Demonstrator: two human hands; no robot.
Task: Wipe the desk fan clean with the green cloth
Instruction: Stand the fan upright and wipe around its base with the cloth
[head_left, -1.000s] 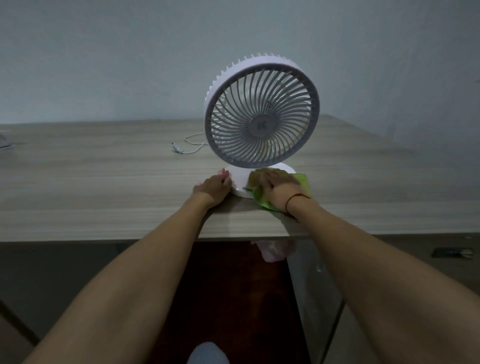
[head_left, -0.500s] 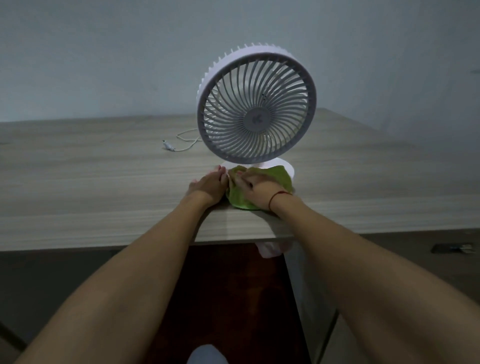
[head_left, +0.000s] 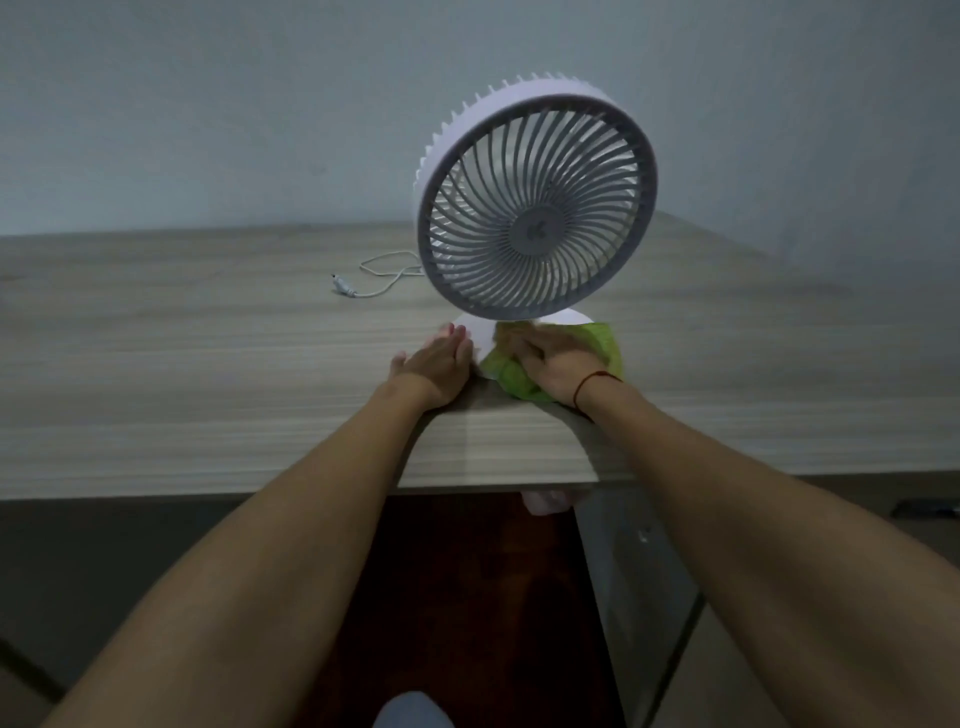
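Observation:
A white desk fan (head_left: 537, 208) with a grey round grille stands upright on the wooden desk (head_left: 208, 364), its white round base (head_left: 480, 335) near the front edge. My right hand (head_left: 553, 364) presses the green cloth (head_left: 605, 345) flat onto the right part of the base, fingers spread over the cloth. My left hand (head_left: 439, 361) lies flat against the left side of the base, fingers together, holding nothing. Most of the base is hidden by the cloth and my hands.
A thin white cable with a plug (head_left: 374, 278) lies on the desk to the left behind the fan. A plain wall rises behind the desk. A pale bag (head_left: 548, 501) hangs below the desk's front edge.
My right hand and the green cloth have slid from the front left of the base to its right side. My left hand stays against the base's left side.

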